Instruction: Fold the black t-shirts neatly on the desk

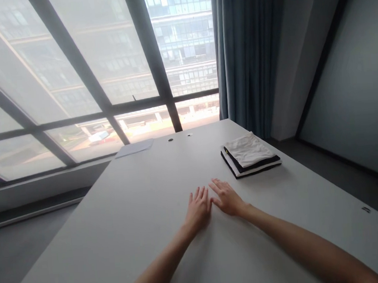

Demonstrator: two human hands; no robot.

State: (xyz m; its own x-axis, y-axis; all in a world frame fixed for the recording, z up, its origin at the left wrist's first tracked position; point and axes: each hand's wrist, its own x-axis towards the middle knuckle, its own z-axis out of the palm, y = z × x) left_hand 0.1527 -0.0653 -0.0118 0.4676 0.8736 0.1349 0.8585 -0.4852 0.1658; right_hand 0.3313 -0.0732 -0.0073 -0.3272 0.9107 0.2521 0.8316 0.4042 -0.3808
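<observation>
The left hand (pixel 198 211) and right hand (pixel 228 198) are resting palm-down on the white table (pixel 142 219), fingers spread. Just beyond the right hand, rightward, folded cloths (pixel 249 150) are lying stacked; farther beyond the left hand, leftward, paper (pixel 134 148) is lying.

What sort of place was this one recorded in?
Probably an office or meeting room: there is a large white table with what look like cable holes, tall framed windows facing another building, and a long blue-grey curtain.
</observation>
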